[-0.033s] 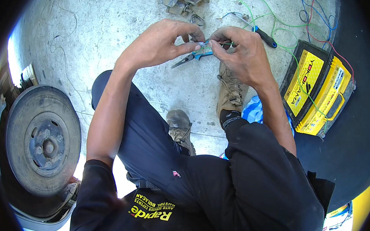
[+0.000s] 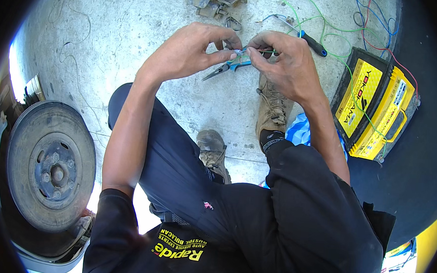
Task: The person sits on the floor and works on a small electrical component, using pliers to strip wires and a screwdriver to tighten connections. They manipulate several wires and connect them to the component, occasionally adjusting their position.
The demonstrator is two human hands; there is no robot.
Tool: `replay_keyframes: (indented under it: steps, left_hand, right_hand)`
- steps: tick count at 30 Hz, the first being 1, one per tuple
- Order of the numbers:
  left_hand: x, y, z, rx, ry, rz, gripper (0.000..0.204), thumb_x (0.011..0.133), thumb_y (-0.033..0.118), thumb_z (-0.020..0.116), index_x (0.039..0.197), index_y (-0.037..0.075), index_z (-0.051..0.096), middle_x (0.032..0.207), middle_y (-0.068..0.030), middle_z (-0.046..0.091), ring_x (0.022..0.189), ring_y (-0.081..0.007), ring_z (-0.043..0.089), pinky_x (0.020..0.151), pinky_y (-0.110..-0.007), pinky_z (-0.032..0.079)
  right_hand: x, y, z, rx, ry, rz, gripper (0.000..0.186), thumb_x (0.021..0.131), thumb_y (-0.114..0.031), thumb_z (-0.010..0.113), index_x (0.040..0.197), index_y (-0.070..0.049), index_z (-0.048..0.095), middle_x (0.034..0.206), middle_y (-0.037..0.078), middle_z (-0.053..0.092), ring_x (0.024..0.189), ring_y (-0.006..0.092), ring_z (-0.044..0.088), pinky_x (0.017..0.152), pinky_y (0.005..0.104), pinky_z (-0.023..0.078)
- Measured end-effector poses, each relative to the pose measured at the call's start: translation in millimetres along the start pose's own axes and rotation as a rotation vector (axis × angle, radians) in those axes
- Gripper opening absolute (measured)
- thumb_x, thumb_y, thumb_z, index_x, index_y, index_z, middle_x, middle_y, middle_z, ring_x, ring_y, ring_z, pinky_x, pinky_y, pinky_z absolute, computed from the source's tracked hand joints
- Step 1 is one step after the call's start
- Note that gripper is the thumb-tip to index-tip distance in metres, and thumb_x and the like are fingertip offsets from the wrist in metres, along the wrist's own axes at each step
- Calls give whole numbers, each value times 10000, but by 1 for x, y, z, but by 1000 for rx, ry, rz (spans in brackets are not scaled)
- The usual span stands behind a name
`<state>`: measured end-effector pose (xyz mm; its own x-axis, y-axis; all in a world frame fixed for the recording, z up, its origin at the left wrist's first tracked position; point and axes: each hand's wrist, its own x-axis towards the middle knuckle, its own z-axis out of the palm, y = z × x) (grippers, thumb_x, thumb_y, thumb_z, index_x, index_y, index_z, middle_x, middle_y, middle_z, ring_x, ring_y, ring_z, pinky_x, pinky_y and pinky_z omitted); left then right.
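Grey concrete floor lies between pliers and wheel.

Floor was a pale grey, speckled concrete slab, with darker stains scattered over it. A smooth, matte black surface bordered it at right; its nature was unclear. A worn black tyre on a dusty grey steel rim stood at left. Light was bright, with white glare at the left edge.

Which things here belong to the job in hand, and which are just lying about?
Likely in use:
thin coloured wire at left hand and right hand
blue-handled steel pliers
yellow-black boxy battery

Probably lying about:
round black-tyred steel wheel
angular grey metal part
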<state>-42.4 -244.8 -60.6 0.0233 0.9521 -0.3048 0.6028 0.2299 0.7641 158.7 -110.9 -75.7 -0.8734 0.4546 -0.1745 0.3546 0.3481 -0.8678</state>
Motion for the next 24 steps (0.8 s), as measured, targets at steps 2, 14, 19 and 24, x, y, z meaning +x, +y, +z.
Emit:
replay_keyframes:
  steps: [2, 14, 19, 24]
  left_hand:
    - [0, 0, 0, -1, -4, -6, 268, 973, 279, 734, 1124, 59, 761, 1027, -129, 782, 896, -298, 751, 822, -440, 594]
    - [3, -7, 1, 18, 1, -7, 269, 979, 281, 732, 1133, 63, 763, 1040, -128, 782, 899, -288, 751, 831, -439, 598]
    - [3, -7, 1, 22, 0, 12, 262, 975, 271, 736, 1133, 64, 760, 1036, -129, 781, 907, -289, 750, 836, -442, 595]
    - [3, -8, 2, 25, 4, 45, 263, 971, 271, 740, 1135, 66, 757, 1038, -128, 780, 913, -289, 749, 837, -442, 594]
  right_hand:
    - [0, 0, 0, -10, -2, -14, 176, 899, -225, 753, 982, -71, 766, 872, 126, 753, 791, 302, 731, 727, 398, 565]
    - [3, -1, 1, -75, 4, -48, 162, 888, -223, 760, 964, -79, 751, 841, 110, 731, 773, 300, 713, 709, 412, 555]
    - [5, -1, 1, -74, 6, -59, 158, 888, -219, 758, 959, -78, 749, 832, 108, 729, 768, 295, 713, 708, 410, 556]
    - [5, 0, 2, -76, 3, -76, 156, 890, -218, 753, 955, -76, 749, 824, 105, 725, 760, 289, 711, 708, 410, 555]
